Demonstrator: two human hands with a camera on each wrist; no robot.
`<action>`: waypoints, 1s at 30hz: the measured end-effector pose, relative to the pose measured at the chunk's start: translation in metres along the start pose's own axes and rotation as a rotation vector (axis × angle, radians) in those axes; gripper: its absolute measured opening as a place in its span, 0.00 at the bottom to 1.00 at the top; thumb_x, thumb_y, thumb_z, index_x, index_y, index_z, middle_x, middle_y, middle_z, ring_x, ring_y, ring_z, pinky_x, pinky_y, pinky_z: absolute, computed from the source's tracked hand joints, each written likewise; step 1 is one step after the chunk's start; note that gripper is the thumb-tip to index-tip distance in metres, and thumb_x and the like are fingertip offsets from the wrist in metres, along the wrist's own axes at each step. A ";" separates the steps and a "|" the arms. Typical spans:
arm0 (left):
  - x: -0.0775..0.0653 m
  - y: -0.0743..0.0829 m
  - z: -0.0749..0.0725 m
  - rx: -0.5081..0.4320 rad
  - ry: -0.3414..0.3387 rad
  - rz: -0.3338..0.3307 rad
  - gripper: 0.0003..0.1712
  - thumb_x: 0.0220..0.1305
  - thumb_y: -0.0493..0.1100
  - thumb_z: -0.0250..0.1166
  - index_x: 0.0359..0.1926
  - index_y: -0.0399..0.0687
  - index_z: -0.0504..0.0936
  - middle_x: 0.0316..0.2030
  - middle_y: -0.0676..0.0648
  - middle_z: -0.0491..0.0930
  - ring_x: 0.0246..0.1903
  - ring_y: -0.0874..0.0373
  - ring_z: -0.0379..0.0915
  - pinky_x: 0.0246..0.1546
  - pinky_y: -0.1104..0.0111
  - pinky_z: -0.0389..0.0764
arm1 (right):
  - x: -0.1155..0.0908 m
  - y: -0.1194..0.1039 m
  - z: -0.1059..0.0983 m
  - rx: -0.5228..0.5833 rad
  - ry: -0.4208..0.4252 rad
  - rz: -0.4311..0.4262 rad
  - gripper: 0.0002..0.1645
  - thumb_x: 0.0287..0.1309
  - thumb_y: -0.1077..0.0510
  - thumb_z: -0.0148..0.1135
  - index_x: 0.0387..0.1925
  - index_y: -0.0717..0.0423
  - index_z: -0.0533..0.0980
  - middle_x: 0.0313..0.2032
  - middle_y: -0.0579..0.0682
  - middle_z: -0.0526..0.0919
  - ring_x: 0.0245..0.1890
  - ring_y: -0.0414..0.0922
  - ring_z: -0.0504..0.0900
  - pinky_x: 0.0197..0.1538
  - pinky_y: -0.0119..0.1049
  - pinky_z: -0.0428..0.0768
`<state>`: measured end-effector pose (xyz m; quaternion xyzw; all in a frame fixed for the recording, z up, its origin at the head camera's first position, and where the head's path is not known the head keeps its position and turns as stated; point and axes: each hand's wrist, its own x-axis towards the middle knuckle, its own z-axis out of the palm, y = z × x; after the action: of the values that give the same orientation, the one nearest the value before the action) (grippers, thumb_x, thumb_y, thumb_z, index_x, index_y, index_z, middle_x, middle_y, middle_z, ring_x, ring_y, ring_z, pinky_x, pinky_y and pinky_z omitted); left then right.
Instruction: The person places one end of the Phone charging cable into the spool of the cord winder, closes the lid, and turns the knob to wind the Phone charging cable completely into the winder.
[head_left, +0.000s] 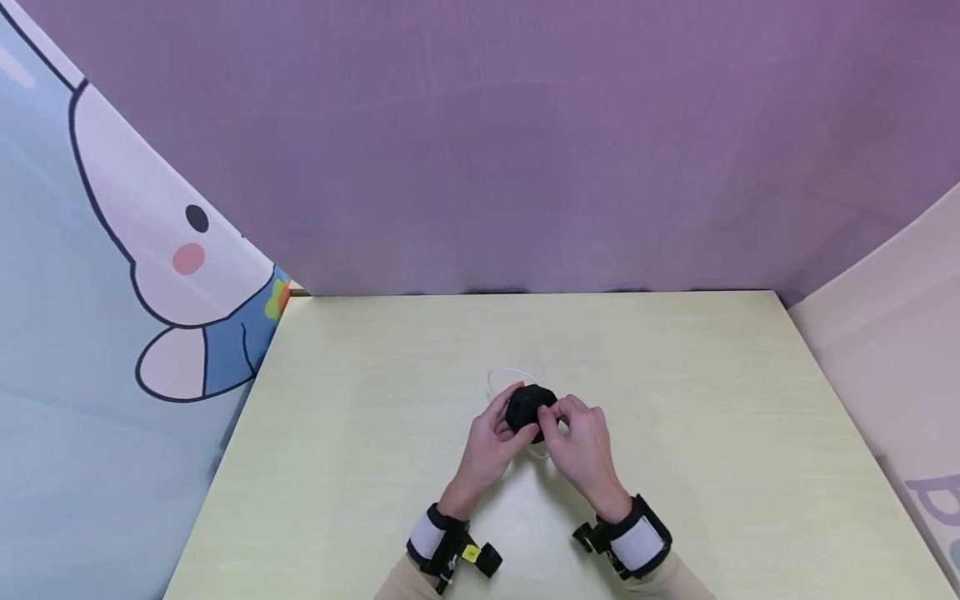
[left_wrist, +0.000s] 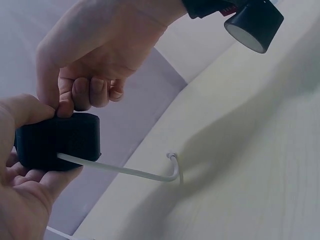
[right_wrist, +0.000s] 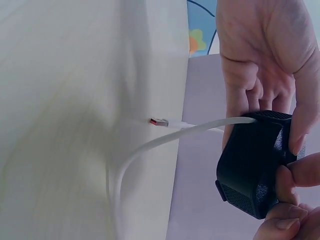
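Observation:
My left hand (head_left: 487, 454) cups a small black case (head_left: 531, 408), its fingers beneath and its thumb along the near edge. At the right edge, my right hand (head_left: 581, 446) pinches the case between thumb and forefinger. In the left wrist view, a white cable (left_wrist: 120, 170) comes out of the face of the black case (left_wrist: 60, 142). The right wrist view shows a metal USB plug (right_wrist: 159, 122) with an orange-red inside on a white cord, beside the white cable (right_wrist: 145, 147) that curves down from the black case (right_wrist: 252, 167).
The hands are over the middle of a pale wooden table (head_left: 375, 350). A purple cloth (head_left: 525, 167) hangs behind it, a blue cloth with a cartoon figure (head_left: 60, 333) at the left, and a pale cloth (head_left: 885, 333) at the right. Each wrist wears a strapped camera.

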<state>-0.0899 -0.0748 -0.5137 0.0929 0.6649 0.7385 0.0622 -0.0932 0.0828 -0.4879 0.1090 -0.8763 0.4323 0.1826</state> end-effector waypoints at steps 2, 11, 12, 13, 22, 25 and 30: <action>0.000 0.000 0.000 0.005 0.002 -0.001 0.38 0.68 0.29 0.66 0.76 0.34 0.63 0.66 0.30 0.74 0.56 0.41 0.80 0.51 0.72 0.83 | 0.000 0.000 0.000 0.006 -0.007 0.018 0.17 0.58 0.66 0.68 0.16 0.53 0.78 0.21 0.43 0.81 0.20 0.35 0.71 0.35 0.35 0.67; 0.000 -0.004 0.001 0.000 0.012 0.024 0.36 0.69 0.30 0.65 0.75 0.32 0.63 0.65 0.29 0.74 0.55 0.47 0.82 0.52 0.73 0.82 | -0.002 0.005 0.004 -0.081 0.021 -0.082 0.15 0.55 0.66 0.69 0.17 0.54 0.75 0.20 0.44 0.74 0.21 0.42 0.71 0.35 0.37 0.65; 0.000 -0.005 0.001 0.003 0.014 0.024 0.36 0.69 0.30 0.65 0.75 0.32 0.63 0.65 0.28 0.74 0.54 0.48 0.82 0.51 0.73 0.82 | -0.003 0.006 0.004 -0.096 0.024 -0.091 0.15 0.55 0.65 0.70 0.17 0.53 0.75 0.20 0.44 0.74 0.21 0.43 0.71 0.35 0.38 0.65; -0.001 -0.005 0.001 0.007 0.015 0.024 0.36 0.70 0.31 0.65 0.75 0.32 0.63 0.65 0.28 0.75 0.54 0.49 0.82 0.51 0.73 0.82 | -0.003 0.007 0.004 -0.108 0.027 -0.102 0.15 0.55 0.64 0.71 0.18 0.53 0.75 0.21 0.44 0.74 0.22 0.44 0.72 0.35 0.38 0.66; -0.002 -0.008 -0.003 0.011 0.040 -0.008 0.36 0.69 0.30 0.65 0.75 0.30 0.63 0.64 0.30 0.76 0.52 0.54 0.83 0.51 0.74 0.82 | 0.001 0.019 -0.001 -0.109 -0.035 -0.354 0.07 0.55 0.61 0.74 0.32 0.53 0.81 0.32 0.46 0.77 0.34 0.44 0.75 0.38 0.41 0.71; -0.002 -0.008 -0.004 0.007 0.043 -0.025 0.36 0.69 0.30 0.64 0.75 0.30 0.63 0.63 0.30 0.76 0.52 0.56 0.83 0.51 0.74 0.82 | 0.005 0.023 -0.005 -0.127 -0.097 -0.450 0.07 0.55 0.61 0.73 0.36 0.53 0.82 0.37 0.48 0.79 0.38 0.47 0.77 0.40 0.42 0.74; -0.003 -0.006 -0.006 0.014 0.037 -0.041 0.36 0.70 0.32 0.64 0.75 0.33 0.63 0.64 0.31 0.77 0.51 0.60 0.82 0.51 0.74 0.82 | 0.013 0.032 -0.013 -0.199 -0.184 -0.606 0.12 0.52 0.62 0.73 0.40 0.54 0.84 0.43 0.51 0.79 0.42 0.49 0.78 0.44 0.45 0.77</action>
<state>-0.0889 -0.0803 -0.5205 0.0660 0.6728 0.7340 0.0644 -0.1135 0.1118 -0.4979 0.3847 -0.8548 0.2591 0.2328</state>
